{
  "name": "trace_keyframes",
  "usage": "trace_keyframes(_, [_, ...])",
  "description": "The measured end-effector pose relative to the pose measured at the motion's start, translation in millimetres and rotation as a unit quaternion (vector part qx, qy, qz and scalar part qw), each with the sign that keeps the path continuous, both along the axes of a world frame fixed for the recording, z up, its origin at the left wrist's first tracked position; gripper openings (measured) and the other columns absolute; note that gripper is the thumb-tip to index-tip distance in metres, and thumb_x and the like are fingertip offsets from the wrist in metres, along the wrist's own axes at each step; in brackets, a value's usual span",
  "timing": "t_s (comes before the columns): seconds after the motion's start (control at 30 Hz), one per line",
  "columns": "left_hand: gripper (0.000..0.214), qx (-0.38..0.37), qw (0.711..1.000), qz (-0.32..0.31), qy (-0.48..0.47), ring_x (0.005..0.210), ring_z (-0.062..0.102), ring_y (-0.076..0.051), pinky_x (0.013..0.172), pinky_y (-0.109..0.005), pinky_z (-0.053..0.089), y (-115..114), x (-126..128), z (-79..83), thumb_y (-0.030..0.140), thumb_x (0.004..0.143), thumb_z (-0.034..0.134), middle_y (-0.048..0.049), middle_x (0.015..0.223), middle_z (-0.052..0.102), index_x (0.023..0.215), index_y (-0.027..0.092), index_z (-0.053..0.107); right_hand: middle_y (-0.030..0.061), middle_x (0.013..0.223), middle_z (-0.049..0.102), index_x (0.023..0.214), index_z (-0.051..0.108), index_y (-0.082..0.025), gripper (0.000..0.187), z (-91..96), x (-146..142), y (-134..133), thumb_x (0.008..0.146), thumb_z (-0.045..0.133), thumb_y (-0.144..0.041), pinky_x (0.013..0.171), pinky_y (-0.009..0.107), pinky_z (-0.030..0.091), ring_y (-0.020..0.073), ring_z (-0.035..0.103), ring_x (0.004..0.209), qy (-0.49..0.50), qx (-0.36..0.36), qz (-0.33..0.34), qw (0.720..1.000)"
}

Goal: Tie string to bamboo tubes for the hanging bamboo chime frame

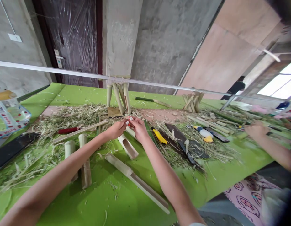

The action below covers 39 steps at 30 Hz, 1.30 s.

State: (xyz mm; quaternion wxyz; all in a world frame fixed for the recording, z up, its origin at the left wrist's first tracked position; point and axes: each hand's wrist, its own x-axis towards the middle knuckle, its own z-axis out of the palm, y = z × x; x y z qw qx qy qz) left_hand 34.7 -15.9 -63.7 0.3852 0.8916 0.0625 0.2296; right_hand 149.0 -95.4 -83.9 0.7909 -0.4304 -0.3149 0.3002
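My left hand (116,129) and my right hand (138,128) meet above the green-covered table (145,188), pinching a small white-and-red item (129,121) between their fingertips. Its exact nature is too small to tell. Just below my right hand lies a split bamboo tube (128,147). A long split bamboo piece (136,182) rests nearer me, beneath my right forearm. Two short bamboo tubes (84,160) stand or lie under my left forearm. Bamboo shavings (72,121) are strewn around both hands.
A bamboo-stick stand (118,97) and a second one (192,103) stand at the table's far side. A red-handled tool (67,130), a yellow-handled tool (159,136) and a dark blade (180,135) lie among the shavings. A co-worker's hand (256,131) reaches in from the right.
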Motion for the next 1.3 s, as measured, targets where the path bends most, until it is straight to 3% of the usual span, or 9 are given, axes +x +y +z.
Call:
trace_keyframes(0.2, [0.026, 0.102, 0.995, -0.003, 0.018, 0.076, 0.058, -0.017, 0.073, -0.028, 0.045, 4, 3, -4.8, 0.02, 0.089, 0.029, -0.0096, 0.085, 0.061, 0.101, 0.011, 0.05, -0.0031, 0.06, 0.062, 0.071, 0.071, -0.019, 0.017, 2.5, 0, -2, 0.059, 0.072, -0.029, 0.042, 0.018, 0.029, 0.0041, 0.038, 0.044, -0.083, -0.003, -0.054, 0.995])
trace_keyframes(0.33, [0.026, 0.134, 0.991, 0.004, 0.026, 0.071, 0.058, -0.016, 0.068, -0.026, 0.045, 4, 4, -8.1, 0.019, 0.089, 0.029, -0.0094, 0.082, 0.061, 0.1, 0.011, 0.05, -0.0028, 0.058, 0.061, 0.072, 0.072, -0.018, 0.017, 1.8, 0, 0, 0.059, 0.073, -0.029, 0.046, 0.019, 0.036, 0.0053, 0.043, 0.047, -0.08, 0.004, -0.052, 0.995])
trace_keyframes(0.47, [0.027, 0.104, 0.993, 0.02, 0.052, 0.052, 0.052, -0.012, 0.056, -0.023, 0.043, 2, 3, -6.4, 0.017, 0.089, 0.028, -0.0036, 0.065, 0.057, 0.1, 0.011, 0.052, -0.0021, 0.059, 0.062, 0.069, 0.072, -0.017, 0.019, 5.0, -1, 0, 0.055, 0.075, -0.029, 0.049, 0.021, 0.04, 0.0061, 0.045, 0.048, -0.035, -0.002, -0.064, 0.997])
trace_keyframes(0.6, [0.022, 0.145, 0.988, 0.058, 0.013, 0.064, 0.058, -0.014, 0.062, -0.024, 0.046, 3, 4, -4.4, 0.022, 0.086, 0.045, -0.0073, 0.083, 0.061, 0.103, 0.011, 0.054, -0.0036, 0.055, 0.061, 0.066, 0.07, -0.017, 0.018, 11.4, 1, -4, 0.053, 0.075, -0.029, 0.046, 0.02, 0.037, 0.0049, 0.042, 0.044, -0.009, 0.016, -0.097, 0.995])
trace_keyframes(0.67, [0.027, 0.199, 0.976, 0.086, 0.009, 0.079, 0.061, -0.018, 0.071, -0.027, 0.048, 2, 3, -3.4, 0.022, 0.084, 0.051, -0.0102, 0.092, 0.062, 0.109, 0.011, 0.054, -0.0037, 0.055, 0.061, 0.064, 0.069, -0.017, 0.018, 13.8, 2, -5, 0.052, 0.076, -0.028, 0.047, 0.02, 0.039, 0.0047, 0.043, 0.044, 0.018, 0.024, -0.104, 0.994])
trace_keyframes(0.73, [0.026, 0.252, 0.96, 0.118, 0.041, 0.086, 0.062, -0.02, 0.076, -0.029, 0.048, 0, 2, -1.6, 0.021, 0.088, 0.045, -0.012, 0.096, 0.062, 0.11, 0.01, 0.054, -0.0037, 0.054, 0.06, 0.063, 0.068, -0.016, 0.019, 15.2, 0, -6, 0.05, 0.077, -0.027, 0.048, 0.02, 0.041, 0.0051, 0.045, 0.045, 0.043, 0.025, -0.104, 0.993])
trace_keyframes(0.93, [0.038, 0.398, 0.896, 0.148, 0.13, 0.085, 0.064, -0.025, 0.065, -0.031, 0.05, -12, -3, 3.6, 0.036, 0.09, 0.042, -0.0162, 0.107, 0.059, 0.114, 0.009, 0.052, -0.0026, 0.05, 0.06, 0.059, 0.064, -0.015, 0.019, 16.0, -8, -6, 0.05, 0.077, -0.026, 0.049, 0.02, 0.044, 0.0073, 0.052, 0.047, 0.089, 0.006, -0.125, 0.988])
trace_keyframes(1.17, [0.033, 0.356, 0.895, 0.202, 0.175, 0.075, 0.066, -0.028, 0.059, -0.033, 0.049, -13, 0, -2.3, 0.027, 0.093, 0.033, -0.0163, 0.084, 0.066, 0.112, 0.006, 0.05, -0.0019, 0.054, 0.062, 0.058, 0.064, -0.015, 0.017, 16.3, -13, -6, 0.053, 0.074, -0.028, 0.046, 0.02, 0.04, 0.0061, 0.048, 0.044, 0.06, 0.001, -0.153, 0.986])
trace_keyframes(1.3, [0.028, 0.335, 0.904, 0.201, 0.172, 0.073, 0.066, -0.027, 0.059, -0.032, 0.048, -12, 2, -4.1, 0.019, 0.092, 0.032, -0.0165, 0.082, 0.066, 0.106, 0.005, 0.051, -0.0018, 0.053, 0.062, 0.057, 0.063, -0.016, 0.019, 18.0, -20, -7, 0.053, 0.073, -0.031, 0.045, 0.022, 0.04, 0.0069, 0.047, 0.043, 0.031, 0.015, -0.17, 0.985])
